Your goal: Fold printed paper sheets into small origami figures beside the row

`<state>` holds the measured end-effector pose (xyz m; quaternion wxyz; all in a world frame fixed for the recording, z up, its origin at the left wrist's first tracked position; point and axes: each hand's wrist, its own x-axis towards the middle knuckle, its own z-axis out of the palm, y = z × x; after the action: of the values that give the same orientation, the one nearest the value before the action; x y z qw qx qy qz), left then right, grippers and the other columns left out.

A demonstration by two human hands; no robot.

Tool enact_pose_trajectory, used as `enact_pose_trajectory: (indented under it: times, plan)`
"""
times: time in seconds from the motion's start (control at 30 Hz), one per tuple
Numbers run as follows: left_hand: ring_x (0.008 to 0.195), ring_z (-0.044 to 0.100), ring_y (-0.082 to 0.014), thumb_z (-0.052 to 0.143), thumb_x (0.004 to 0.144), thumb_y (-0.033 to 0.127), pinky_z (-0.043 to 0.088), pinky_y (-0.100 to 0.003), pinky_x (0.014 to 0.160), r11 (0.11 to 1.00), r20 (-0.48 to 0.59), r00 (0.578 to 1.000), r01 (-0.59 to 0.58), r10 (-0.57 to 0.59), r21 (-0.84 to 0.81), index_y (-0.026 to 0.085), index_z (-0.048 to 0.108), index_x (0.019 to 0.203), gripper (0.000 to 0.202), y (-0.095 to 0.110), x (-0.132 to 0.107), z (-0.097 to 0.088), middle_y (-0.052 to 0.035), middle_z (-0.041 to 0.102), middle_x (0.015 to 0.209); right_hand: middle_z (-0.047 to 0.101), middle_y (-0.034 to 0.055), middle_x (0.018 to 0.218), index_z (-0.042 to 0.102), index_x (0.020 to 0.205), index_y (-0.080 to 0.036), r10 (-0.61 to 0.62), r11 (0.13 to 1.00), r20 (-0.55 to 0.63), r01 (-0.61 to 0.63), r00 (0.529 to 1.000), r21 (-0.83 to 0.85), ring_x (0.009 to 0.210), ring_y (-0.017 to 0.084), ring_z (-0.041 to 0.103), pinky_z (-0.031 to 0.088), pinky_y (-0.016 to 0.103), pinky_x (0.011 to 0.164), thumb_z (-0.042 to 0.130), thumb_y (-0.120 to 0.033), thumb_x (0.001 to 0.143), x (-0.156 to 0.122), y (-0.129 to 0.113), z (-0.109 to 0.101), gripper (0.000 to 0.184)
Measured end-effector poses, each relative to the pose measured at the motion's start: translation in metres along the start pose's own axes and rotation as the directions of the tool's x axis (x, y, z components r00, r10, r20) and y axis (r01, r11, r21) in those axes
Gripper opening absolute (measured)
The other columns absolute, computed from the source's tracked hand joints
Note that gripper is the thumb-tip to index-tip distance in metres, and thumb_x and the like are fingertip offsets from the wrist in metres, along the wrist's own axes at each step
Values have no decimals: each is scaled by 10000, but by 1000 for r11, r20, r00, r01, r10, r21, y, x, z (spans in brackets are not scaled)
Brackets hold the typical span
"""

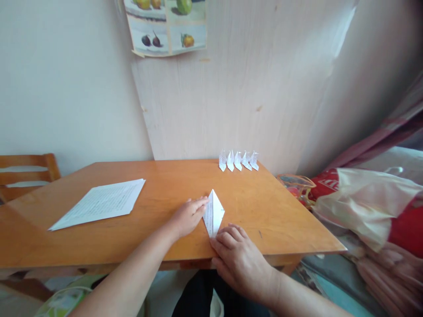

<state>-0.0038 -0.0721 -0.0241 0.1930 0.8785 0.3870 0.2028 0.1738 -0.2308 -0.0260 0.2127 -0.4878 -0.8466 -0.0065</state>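
Note:
A kite-shaped piece of folded paper (217,215), white with print on its left flap, lies on the wooden table (172,185) in front of me. A crease runs down its middle. The fingers of my left hand (191,216) stretch out together and touch its upper left edge. At the near tip is my right hand (239,257), its fingers bent and the thumb low by the table edge; it seems to pinch that tip, which is partly hidden. Several small folded paper figures (238,161) stand in a row at the back of the table.
A stack of printed paper sheets (102,200) lies on the left of the table. Beyond the left edge stands a wooden chair (26,169). Plastic bags (366,198) are piled past the right edge. A fruit picture poster (167,26) hangs on the wall behind.

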Motion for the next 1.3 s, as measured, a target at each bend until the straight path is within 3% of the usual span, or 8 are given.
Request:
enact_pose_trajectory:
  times: [0.1, 0.23, 0.43, 0.6, 0.73, 1.0, 1.17, 1.3]
  plan:
    - [1414, 444, -192, 333, 1025, 303, 210, -488, 1229, 990, 58, 996, -72, 66, 121, 291, 533, 1419, 442, 0, -20, 3, -24, 524, 1491, 601, 68, 1040, 609, 1132, -210, 8, 1000, 9, -8, 1000, 16, 1051, 250, 516, 409, 434, 993, 557, -267, 942, 0, 0, 1, 205]
    - [1433, 414, -202, 336, 1029, 294, 160, -558, 1219, 966, 129, 986, -131, 104, 222, 314, 534, 1409, 429, 5, -29, 5, -24, 498, 1514, 600, 70, 1057, 609, 1137, -202, 23, 999, 29, -24, 999, 29, 1054, 255, 506, 420, 433, 964, 540, -269, 953, -1, 0, 1, 208]
    - [1425, 421, -213, 302, 1043, 326, 68, -628, 1208, 967, 117, 990, -108, 83, 233, 334, 394, 1500, 466, 13, -29, 4, -34, 473, 1536, 604, 78, 1064, 609, 1147, -187, 21, 1000, 37, -21, 999, 1, 1047, 255, 507, 428, 435, 959, 536, -269, 959, -1, -2, 1, 218]
    - [1426, 410, -233, 283, 1053, 375, 5, -667, 1183, 955, 134, 984, -145, 113, 258, 385, 490, 1427, 428, 14, -32, 6, -38, 462, 1543, 621, 84, 1068, 606, 1201, -184, 13, 1000, 23, -12, 1000, -25, 1057, 262, 519, 435, 440, 963, 524, -261, 967, -1, -3, 3, 260]
    - [1419, 412, -244, 289, 1051, 386, -21, -676, 1176, 954, 131, 985, -148, 117, 262, 379, 479, 1437, 430, 11, -31, 9, -43, 458, 1543, 634, 102, 1120, 591, 1257, -166, 6, 998, 2, -6, 1000, -56, 1097, 275, 525, 436, 451, 998, 533, -255, 964, -5, -4, 8, 311]
    - [1401, 429, -256, 276, 1054, 395, 9, -669, 1181, 952, 99, 985, -163, 141, 259, 394, 493, 1420, 425, 13, -32, 11, -24, 475, 1528, 660, 84, 1199, 617, 1254, -195, -30, 998, -96, 25, 995, -53, 1157, 270, 539, 369, 491, 1106, 533, -228, 963, -22, -3, 6, 304]
    - [1381, 454, -270, 283, 1052, 378, 86, -670, 1174, 945, 94, 982, -186, 166, 268, 354, 517, 1408, 426, 15, -32, 10, -53, 492, 1515, 666, 96, 1185, 646, 1212, -198, 32, 998, -155, -39, 987, -40, 1141, 267, 558, 429, 485, 1047, 549, -189, 946, -33, 3, 3, 283]
    - [1403, 431, -274, 293, 1052, 398, 52, -695, 1165, 950, 115, 980, -188, 163, 249, 339, 512, 1416, 429, 17, -34, 8, -68, 481, 1525, 668, 110, 1183, 629, 1257, -200, 75, 995, -205, -86, 976, -43, 1127, 275, 569, 458, 491, 1009, 557, -191, 939, -38, 9, 6, 326]
